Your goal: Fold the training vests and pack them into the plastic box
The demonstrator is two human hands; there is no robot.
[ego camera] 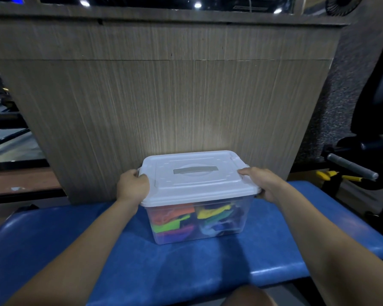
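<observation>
The packing looks all but finished: the plastic box [197,219] sits on the blue padded bench [97,250], near its far edge and in front of a wood-grain panel [164,96], with its white lid [197,177] already on top and the folded training vests [186,219] showing through the clear wall in orange, green, yellow, purple and blue. The step in hand seems to be securing the lid. The left hand [132,186] grips the left end of the lid, fingers curled over the latch there; the right hand [261,184] holds the right end, fingers wrapped down around the rim, thumb lying along the top. So the box lies squarely between the two hands, its ends under the fingers. Whether the latches are already snapped down is hard to tell, since the hands cover them. The next move probably calls for even downward pressure on both ends until the lid seats flush.
</observation>
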